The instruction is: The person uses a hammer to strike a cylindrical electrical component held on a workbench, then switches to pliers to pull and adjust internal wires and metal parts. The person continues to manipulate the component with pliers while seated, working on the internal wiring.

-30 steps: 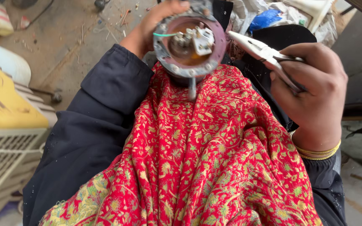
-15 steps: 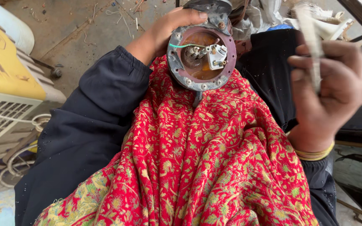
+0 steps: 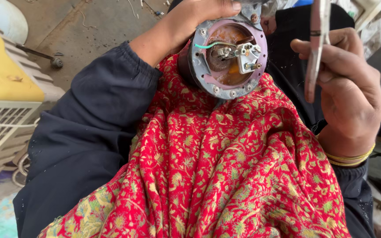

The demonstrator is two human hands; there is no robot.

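My left hand grips the top rim of a round metal housing resting on a red patterned shawl over my lap. Inside the housing I see a white terminal block, a green wire and rusty parts. My right hand is closed around a pair of pliers, held upright just right of the housing, with the tip out of frame at the top. A gold bangle sits on my right wrist. Both sleeves are dark.
A yellow-and-white cooler body with a slotted grille stands at the left. Bare concrete floor with a metal rod lies beyond it. Clutter of white and blue scraps shows at the top right.
The pliers swung from pointing left across the housing to standing upright in my right hand. The view moved closer to the housing, which my left hand keeps holding.
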